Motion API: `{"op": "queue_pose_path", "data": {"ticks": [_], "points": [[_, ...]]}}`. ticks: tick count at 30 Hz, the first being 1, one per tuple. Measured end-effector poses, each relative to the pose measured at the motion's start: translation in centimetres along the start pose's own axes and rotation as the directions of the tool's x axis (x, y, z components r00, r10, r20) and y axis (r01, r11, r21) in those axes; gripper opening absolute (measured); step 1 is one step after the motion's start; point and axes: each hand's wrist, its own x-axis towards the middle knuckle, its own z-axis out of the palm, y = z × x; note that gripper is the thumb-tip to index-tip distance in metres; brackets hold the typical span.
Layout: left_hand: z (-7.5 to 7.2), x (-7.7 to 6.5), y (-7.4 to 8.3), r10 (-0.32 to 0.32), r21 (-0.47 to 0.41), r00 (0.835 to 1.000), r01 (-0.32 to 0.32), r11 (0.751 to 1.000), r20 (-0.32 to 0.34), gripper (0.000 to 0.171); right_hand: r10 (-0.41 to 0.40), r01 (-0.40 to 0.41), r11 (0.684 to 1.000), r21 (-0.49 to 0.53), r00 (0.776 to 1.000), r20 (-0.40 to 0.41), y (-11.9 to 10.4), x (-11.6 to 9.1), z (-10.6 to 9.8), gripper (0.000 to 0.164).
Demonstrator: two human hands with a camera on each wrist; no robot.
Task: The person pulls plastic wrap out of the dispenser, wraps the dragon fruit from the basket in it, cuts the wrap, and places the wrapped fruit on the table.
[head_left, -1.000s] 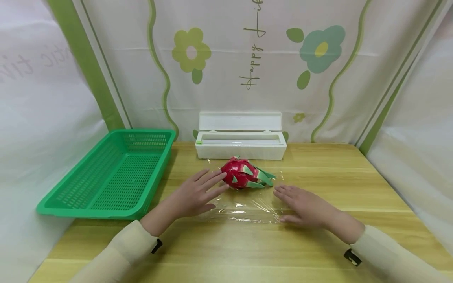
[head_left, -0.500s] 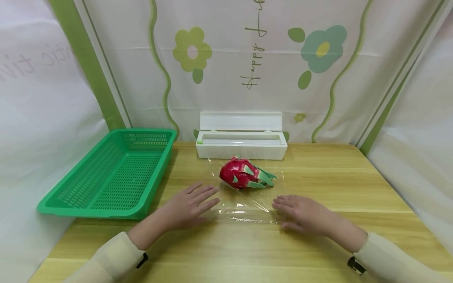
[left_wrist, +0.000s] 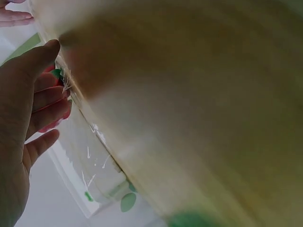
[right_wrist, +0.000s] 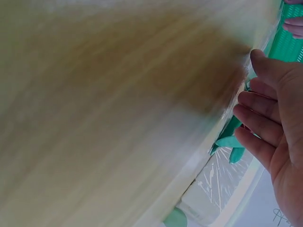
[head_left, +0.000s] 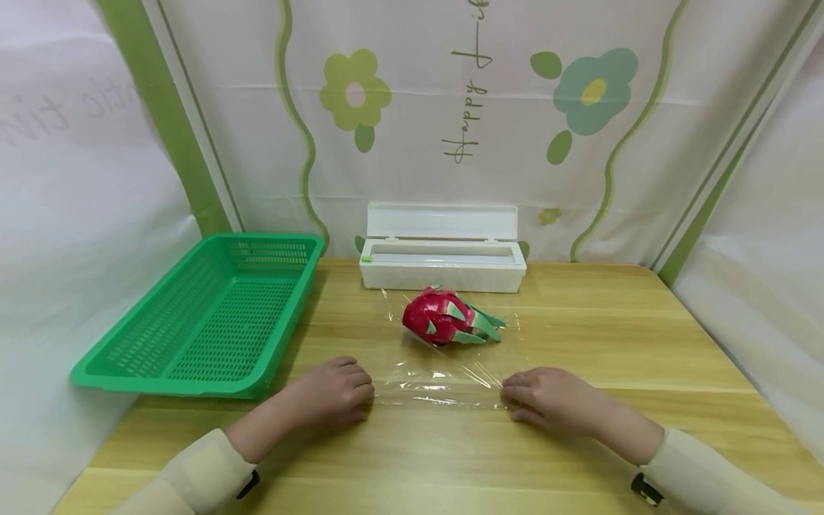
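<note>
A red dragon fruit with green leafy tips lies on its side on a clear sheet of cling film spread over the table. My left hand is at the film's near left corner, its fingers loosely bent. At the near right corner is my right hand, fingertips at the film's edge. Both wrist views show a thumb apart from bent fingers, on the left hand and the right hand; no pinch is visible. Whether either hand touches the film is unclear.
Behind the fruit stands a white cling film box with its lid up. A green plastic basket sits on the left side of the wooden table. A printed curtain closes off the back.
My left hand has drawn back from beside the dragon fruit to the near left film corner, its fingers bending. My right hand has moved slightly nearer. The fruit stays in place.
</note>
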Motion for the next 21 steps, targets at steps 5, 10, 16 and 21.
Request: {"op": "queue_pose_path", "data": {"ticks": [5, 10, 16, 21], "points": [[0.41, -0.20, 0.24, -0.010, 0.011, 1.000, 0.010, 1.000, 0.020, 0.018, 0.021, -0.021, 1.000, 0.010, 1.000, 0.019, -0.28, 0.13, -0.01, 0.025], [0.54, -0.24, 0.34, -0.014, 0.021, 0.999, 0.014, 1.000, 0.032, 0.018, 0.025, -0.025, 1.000, 0.003, 1.000, 0.009, -0.45, 0.32, -0.10, 0.017], [0.56, -0.12, 0.40, 0.009, 0.076, 0.999, -0.012, 0.997, 0.043, 0.016, 0.027, -0.027, 1.000, -0.014, 1.000, -0.015, -0.46, 0.42, 0.10, 0.008], [0.22, -0.01, 0.42, 0.018, 0.115, 0.995, -0.029, 0.993, 0.102, 0.018, 0.035, -0.036, 0.999, -0.021, 0.999, -0.017, -0.43, 0.50, 0.29, 0.007]]}}
